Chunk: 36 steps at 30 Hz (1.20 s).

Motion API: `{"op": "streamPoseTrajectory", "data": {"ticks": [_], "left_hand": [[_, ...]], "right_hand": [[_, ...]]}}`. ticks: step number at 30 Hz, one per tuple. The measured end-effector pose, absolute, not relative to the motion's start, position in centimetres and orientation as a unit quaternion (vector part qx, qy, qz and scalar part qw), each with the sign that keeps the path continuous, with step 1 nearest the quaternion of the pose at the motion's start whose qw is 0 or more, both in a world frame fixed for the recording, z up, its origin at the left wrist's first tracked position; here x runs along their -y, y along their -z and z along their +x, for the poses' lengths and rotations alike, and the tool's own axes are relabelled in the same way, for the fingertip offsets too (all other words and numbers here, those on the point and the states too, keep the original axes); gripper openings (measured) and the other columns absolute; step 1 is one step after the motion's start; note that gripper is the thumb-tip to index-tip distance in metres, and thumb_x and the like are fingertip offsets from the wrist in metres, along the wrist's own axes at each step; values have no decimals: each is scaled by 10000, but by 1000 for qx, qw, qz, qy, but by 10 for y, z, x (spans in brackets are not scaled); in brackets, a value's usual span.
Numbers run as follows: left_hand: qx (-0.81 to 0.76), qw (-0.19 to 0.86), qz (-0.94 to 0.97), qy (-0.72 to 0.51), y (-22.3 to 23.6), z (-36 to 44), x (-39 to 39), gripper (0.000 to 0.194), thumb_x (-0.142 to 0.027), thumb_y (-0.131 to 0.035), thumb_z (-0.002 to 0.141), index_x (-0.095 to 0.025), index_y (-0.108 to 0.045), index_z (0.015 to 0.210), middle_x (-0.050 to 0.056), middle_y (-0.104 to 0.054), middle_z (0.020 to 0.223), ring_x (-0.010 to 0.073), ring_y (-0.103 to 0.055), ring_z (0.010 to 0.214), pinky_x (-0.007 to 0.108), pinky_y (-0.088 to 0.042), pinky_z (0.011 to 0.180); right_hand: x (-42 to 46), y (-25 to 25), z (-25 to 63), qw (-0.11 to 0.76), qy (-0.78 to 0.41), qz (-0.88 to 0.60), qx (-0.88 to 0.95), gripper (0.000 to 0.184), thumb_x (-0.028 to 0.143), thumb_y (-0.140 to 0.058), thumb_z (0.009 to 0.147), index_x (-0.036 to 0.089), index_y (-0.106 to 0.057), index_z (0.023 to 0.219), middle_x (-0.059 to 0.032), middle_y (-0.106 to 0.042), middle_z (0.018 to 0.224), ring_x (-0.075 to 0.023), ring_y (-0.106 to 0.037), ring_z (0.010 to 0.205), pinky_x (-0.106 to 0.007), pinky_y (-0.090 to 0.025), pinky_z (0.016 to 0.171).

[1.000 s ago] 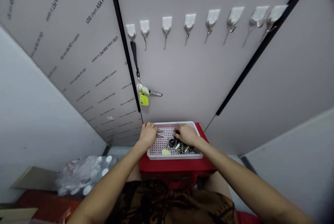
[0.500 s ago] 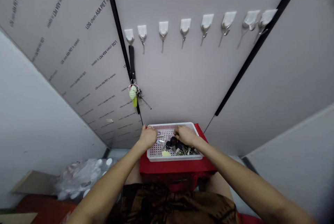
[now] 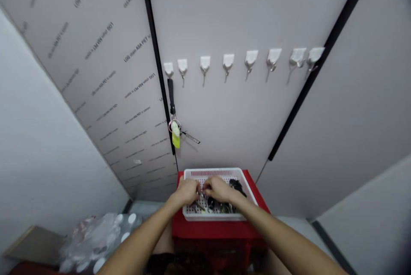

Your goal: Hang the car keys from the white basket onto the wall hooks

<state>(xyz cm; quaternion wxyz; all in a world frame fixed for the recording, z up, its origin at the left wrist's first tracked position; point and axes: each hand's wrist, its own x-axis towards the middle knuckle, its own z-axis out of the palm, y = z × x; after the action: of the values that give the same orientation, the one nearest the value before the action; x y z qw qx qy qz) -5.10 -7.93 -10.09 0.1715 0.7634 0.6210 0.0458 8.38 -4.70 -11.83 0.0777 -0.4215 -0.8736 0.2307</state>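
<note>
Left hand (image 3: 188, 192), right hand (image 3: 220, 189) curled over keys (image 3: 221, 208) in white basket (image 3: 212, 172); grip unclear.

Left hand (image 3: 187, 192), right hand (image 3: 218, 189) over keys (image 3: 215, 205) in white basket (image 3: 210, 172)

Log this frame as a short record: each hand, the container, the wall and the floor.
Left hand: at the left side of the basket, nothing clearly held
Right hand: just beside the left hand, above the keys
Container: white perforated basket on a red stand
Wall: row of hooks; black strap with yellow tag on the leftmost hook
Floor: plastic-wrapped bottles
</note>
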Motion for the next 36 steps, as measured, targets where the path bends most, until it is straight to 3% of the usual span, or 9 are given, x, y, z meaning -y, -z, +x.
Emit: {"op": "streamPoseTrajectory", "data": {"ticks": [5, 8, 12, 18, 24, 29, 36], "left_hand": [[-603, 355, 675, -235, 100, -54, 73, 67, -191, -504, 532, -151, -537, 575, -39, -519, 510, 86, -442, 512, 182, -325, 497], [-581, 396, 609, -367, 86, -51, 66, 76, -180, -446, 577, -128, -498, 557, -47, -459, 463, 63, -397, 457, 173, -304, 465], [-542, 425, 529, -496, 48, -44, 56, 45, -139, -429, 576, -126, -454, 541, -59, -413, 429, 44, -370, 396, 165, -294, 420], [-432, 437, 461, -641, -41, -42, 38, 42, -134, -493, 563, -117, -456, 553, -53, -451, 433, 35, -422, 381, 168, -365, 447], [-343, 433, 437, -710, -113, -56, 18, 65, -118, -542, 546, -106, -479, 557, -36, -502, 462, 39, -478, 419, 199, -423, 538], [-356, 396, 408, -742, -136, -66, -1, 33, -88, -507, 577, -105, -483, 562, -38, -494, 431, 38, -472, 396, 204, -425, 532], [-424, 355, 382, -740, -133, -69, -21, 44, -76, -490, 586, -102, -501, 619, -39, -478, 421, 54, -474, 391, 211, -419, 498]], "right_hand": [[45, 101, 85, 227, -408, -381, 798, 234, 223, -358, 665, 133, -573, 661, -9, -574, 620, -115, -501, 597, -219, -373, 560], [44, 80, 83, 341, -487, -366, 716, 253, 311, -370, 686, 146, -531, 789, -24, -571, 721, -125, -512, 682, -251, -388, 639], [38, 52, 74, 414, -520, -327, 672, 261, 286, -498, 611, 171, -467, 844, -27, -563, 765, -127, -518, 713, -263, -397, 674], [18, -20, 54, 534, -402, -319, 672, 156, 274, -496, 599, 151, -513, 692, -21, -567, 658, -111, -513, 611, -259, -413, 625], [-17, -98, 31, 601, -339, -308, 655, 199, 290, -499, 576, 122, -551, 669, -15, -571, 585, -97, -504, 523, -234, -417, 527], [-38, -124, 11, 619, -281, -328, 656, 214, 279, -493, 579, 131, -561, 718, -25, -594, 631, -103, -528, 545, -229, -423, 527], [-48, -124, 1, 580, -208, -413, 671, 185, 229, -485, 592, 132, -567, 727, -28, -597, 611, -113, -543, 565, -250, -428, 580]]}}
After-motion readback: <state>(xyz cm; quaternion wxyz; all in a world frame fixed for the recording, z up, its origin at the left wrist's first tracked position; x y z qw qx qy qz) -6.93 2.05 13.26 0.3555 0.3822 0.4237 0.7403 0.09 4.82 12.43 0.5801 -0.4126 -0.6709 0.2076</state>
